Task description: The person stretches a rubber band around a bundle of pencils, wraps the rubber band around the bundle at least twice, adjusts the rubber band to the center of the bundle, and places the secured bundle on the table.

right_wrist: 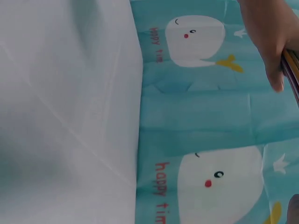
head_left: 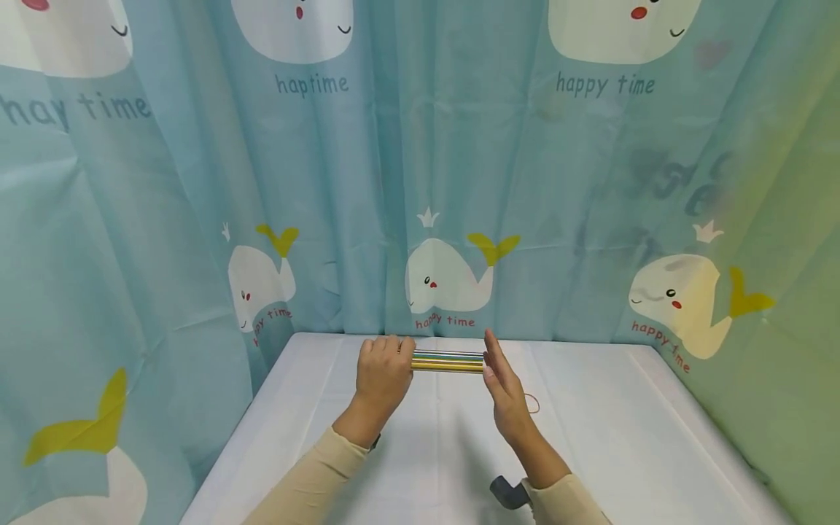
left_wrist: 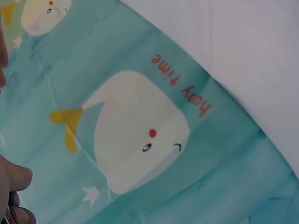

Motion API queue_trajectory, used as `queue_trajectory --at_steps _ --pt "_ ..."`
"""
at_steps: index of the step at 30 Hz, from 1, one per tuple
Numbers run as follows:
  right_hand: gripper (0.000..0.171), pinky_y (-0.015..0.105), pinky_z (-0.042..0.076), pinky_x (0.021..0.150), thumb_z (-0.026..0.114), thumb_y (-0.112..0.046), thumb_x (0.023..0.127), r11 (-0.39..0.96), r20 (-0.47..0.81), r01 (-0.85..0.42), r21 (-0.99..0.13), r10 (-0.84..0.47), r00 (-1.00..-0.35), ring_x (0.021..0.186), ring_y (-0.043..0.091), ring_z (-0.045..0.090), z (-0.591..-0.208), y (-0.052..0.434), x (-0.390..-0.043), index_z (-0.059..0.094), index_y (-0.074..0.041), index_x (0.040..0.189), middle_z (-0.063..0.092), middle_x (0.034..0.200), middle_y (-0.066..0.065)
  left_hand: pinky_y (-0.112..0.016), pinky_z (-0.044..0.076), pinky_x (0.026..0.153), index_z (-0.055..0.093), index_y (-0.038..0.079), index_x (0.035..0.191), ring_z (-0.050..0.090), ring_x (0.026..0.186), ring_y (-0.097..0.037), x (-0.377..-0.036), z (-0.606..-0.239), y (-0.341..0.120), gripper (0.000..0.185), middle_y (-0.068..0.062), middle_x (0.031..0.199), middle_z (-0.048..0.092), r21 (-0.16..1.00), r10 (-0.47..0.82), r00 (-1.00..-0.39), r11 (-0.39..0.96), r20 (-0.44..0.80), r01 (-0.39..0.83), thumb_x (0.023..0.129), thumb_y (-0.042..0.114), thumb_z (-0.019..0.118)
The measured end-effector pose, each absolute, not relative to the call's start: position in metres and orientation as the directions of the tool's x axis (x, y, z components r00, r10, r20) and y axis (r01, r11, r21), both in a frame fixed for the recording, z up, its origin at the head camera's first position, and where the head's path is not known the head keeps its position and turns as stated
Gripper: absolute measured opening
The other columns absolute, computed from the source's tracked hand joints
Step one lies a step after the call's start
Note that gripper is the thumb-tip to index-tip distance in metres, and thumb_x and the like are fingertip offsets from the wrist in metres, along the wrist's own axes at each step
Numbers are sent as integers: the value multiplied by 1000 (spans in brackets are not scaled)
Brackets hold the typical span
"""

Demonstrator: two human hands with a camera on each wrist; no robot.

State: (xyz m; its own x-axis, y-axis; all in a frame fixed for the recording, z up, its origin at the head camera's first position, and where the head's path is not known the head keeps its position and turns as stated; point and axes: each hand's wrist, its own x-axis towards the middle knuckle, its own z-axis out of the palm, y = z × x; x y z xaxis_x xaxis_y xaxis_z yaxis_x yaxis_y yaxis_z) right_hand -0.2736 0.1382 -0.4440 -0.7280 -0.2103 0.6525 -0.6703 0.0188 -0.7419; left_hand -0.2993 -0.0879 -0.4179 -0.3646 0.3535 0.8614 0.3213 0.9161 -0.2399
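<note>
A bundle of slim, shiny sticks (head_left: 448, 361) in gold, silver and teal lies level above the white table. My left hand (head_left: 386, 372) grips its left end, fingers curled over the top. My right hand (head_left: 507, 390) is held upright with straight fingers, its palm against the bundle's right end. In the right wrist view, my left hand (right_wrist: 273, 35) holds the sticks (right_wrist: 292, 67) at the upper right. Only part of my left hand (left_wrist: 14, 184) shows at the left edge of its own wrist view, with a bit of the bundle below the thumb.
A thin reddish-brown loop (head_left: 533, 403), like a rubber band, lies on the white table (head_left: 590, 437) beyond my right wrist. A dark device (head_left: 508, 493) sits by the right sleeve. Blue-green curtains (head_left: 374, 182) with whale prints hang behind and beside the table.
</note>
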Motion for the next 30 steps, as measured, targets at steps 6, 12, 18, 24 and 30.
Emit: queue_trajectory --at_steps 6,12,18,24,30 --pt "54 16 15 108 26 -6 103 -15 639 -645 -764 -146 -755 143 37 13 -441 127 -269 11 -4 155 9 160 12 -31 28 49 58 11 72 50 52 -21 -296 -421 -78 19 -5 60 51 -244 358 -344 911 868 334 68 3 75" --pt "53 15 13 109 25 -8 105 -46 636 -635 -771 -114 -763 144 38 9 -442 122 -271 9 -3 154 7 161 14 -32 30 49 56 11 70 48 50 -20 -296 -422 -73 19 -4 58 50 -237 338 -344 923 876 304 77 10 73" --pt "51 15 16 109 24 -1 104 -15 618 -620 -785 -108 -779 144 38 13 -424 117 -259 9 3 153 9 159 18 -32 32 50 54 9 69 46 52 -20 -297 -423 -75 23 -5 60 47 -269 351 -337 925 874 267 84 17 70" --pt "50 14 14 109 24 2 104 38 598 -606 -795 -123 -792 145 38 5 -410 111 -245 6 10 150 7 158 21 -33 32 53 54 8 71 47 55 -21 -298 -424 -77 16 -6 62 47 -271 350 -342 928 872 257 78 8 69" --pt "50 11 17 106 26 -5 106 72 575 -580 -811 -85 -814 145 37 13 -413 112 -252 9 7 151 12 159 19 -28 28 47 52 9 70 47 50 -19 -297 -428 -77 15 -3 59 45 -314 400 -313 904 861 291 83 1 49"
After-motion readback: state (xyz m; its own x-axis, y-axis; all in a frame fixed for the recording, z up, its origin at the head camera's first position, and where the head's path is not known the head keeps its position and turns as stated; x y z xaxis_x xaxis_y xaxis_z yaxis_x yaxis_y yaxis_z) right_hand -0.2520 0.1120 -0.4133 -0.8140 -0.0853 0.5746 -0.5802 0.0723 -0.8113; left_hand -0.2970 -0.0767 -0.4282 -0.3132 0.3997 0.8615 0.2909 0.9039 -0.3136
